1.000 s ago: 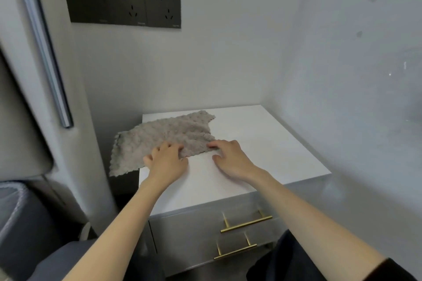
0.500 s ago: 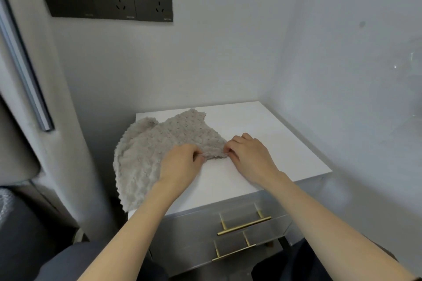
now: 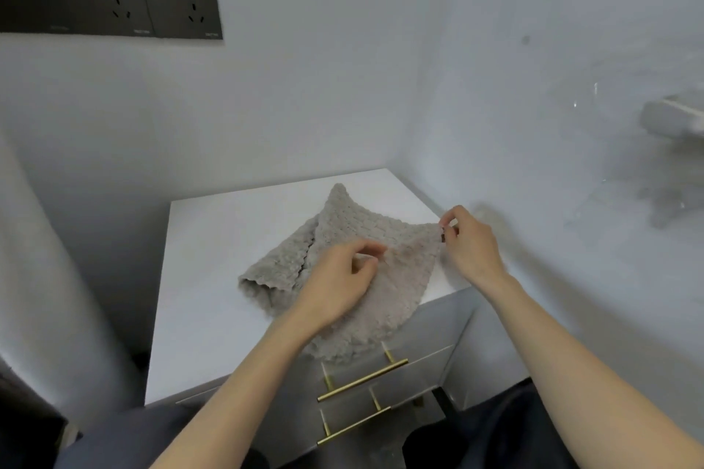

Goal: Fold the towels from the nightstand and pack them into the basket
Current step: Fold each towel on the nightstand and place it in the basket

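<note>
A bumpy grey-beige towel [image 3: 400,270] lies rumpled on the white top of the nightstand [image 3: 213,278], with its near part hanging over the front edge above the drawers. My right hand [image 3: 468,244] pinches the towel's right corner and holds it lifted near the nightstand's right edge. My left hand [image 3: 343,278] is over the middle of the towel with curled fingers, pinching its edge. The towel's left part is doubled over in a loose fold. No basket is in view.
The nightstand stands in a corner between a back wall and a right wall. Two drawers with gold bar handles [image 3: 362,379] face me. Black wall sockets [image 3: 114,0] sit at the upper left. A padded grey headboard [image 3: 34,278] borders the left side.
The towel has been dragged from the nightstand's left side toward the right front. My right hand moved right and lifted a corner; my left hand followed, and the towel now hangs over the front edge.
</note>
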`<state>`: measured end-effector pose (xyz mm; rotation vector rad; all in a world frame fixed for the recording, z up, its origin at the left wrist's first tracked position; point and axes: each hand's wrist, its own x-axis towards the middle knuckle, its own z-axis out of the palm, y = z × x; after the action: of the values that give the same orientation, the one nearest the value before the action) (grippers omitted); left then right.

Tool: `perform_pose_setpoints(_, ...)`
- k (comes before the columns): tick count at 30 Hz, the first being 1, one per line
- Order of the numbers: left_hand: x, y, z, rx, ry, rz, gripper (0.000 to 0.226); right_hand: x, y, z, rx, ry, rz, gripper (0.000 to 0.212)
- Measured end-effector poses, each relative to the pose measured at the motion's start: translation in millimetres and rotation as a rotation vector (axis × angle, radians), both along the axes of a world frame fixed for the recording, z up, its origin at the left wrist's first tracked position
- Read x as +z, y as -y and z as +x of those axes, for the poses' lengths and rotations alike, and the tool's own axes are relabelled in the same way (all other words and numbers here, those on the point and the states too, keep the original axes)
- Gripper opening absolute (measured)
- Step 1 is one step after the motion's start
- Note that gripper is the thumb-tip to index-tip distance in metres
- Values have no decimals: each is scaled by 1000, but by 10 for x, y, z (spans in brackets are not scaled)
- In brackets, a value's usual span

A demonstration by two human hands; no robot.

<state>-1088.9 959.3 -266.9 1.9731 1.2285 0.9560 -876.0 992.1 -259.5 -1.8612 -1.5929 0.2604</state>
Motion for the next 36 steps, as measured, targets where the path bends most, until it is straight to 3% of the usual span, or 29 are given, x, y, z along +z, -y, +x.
perform_pose_setpoints(3,34,-102,-99,105,-113,126,29,34,47,15,6,-72,-74,21)
perform_pose_setpoints(6,50,-210,-243,228,-210,179,31,61,102,-24,11,-1,-198,27)
perform_pose_setpoints(10,8,-339,-408,374,-418,78,37,107,211,-130,137,-9,-393,51)
perform_pose_setpoints(13,-32,-427,-473,386,-489,-36,43,102,251,-218,244,-32,-456,55)
perform_pose_setpoints(24,-77,-516,-627,371,-462,0,36,-39,1,-190,145,135,-203,27)
perform_pose_setpoints(30,-30,-407,-817,556,-573,-107,22,-88,-191,-166,111,-5,20,22)
perform_pose_setpoints(33,-15,-349,-905,574,-626,-116,15,-70,-197,-165,85,-141,8,20)
perform_pose_setpoints(36,-10,-359,-956,591,-566,-88,25,-52,-170,-127,75,-165,-141,24)
